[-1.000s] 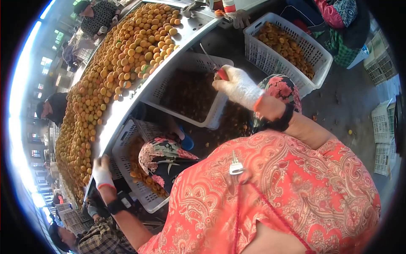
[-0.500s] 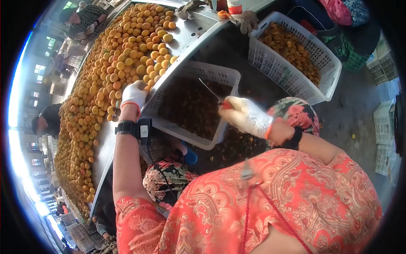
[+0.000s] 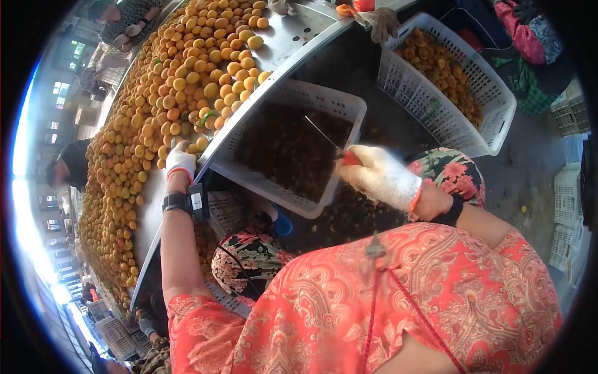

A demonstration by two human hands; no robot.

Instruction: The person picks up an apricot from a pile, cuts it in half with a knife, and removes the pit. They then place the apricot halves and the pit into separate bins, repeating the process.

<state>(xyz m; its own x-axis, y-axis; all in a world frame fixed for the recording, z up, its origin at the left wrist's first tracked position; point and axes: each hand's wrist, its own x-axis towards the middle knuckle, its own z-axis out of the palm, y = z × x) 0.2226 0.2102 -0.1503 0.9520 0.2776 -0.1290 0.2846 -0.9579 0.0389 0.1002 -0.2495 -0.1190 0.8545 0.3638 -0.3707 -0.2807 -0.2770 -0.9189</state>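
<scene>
Looks like smooth sheet metal on the table [image 3: 153, 215], with a soft shine; smooth, mostly matt skin on the fruit [image 3: 187, 71]; rougher, crumpled-looking flesh on the cut pieces [image 3: 445, 71]; hard, pale plastic in the lower crate [image 3: 356, 112] and the right-hand crate [image 3: 417, 121], smooth between the slots; thin, shiny metal in the blade [image 3: 321, 132]; smooth red finish on the handle [image 3: 352, 159], plastic or painted wood, hard to tell; rough, matt knitted cloth in the left glove [image 3: 179, 162] and right glove [image 3: 391, 182]; soft, dull cloth in the spare glove [image 3: 381, 25]; thin printed cloth in the shirt [image 3: 442, 268]; twisted cloth cord [image 3: 371, 318]; matt flowered cloth in the trousers [image 3: 244, 263]; dull, hard surface on the floor [image 3: 501, 187]
</scene>
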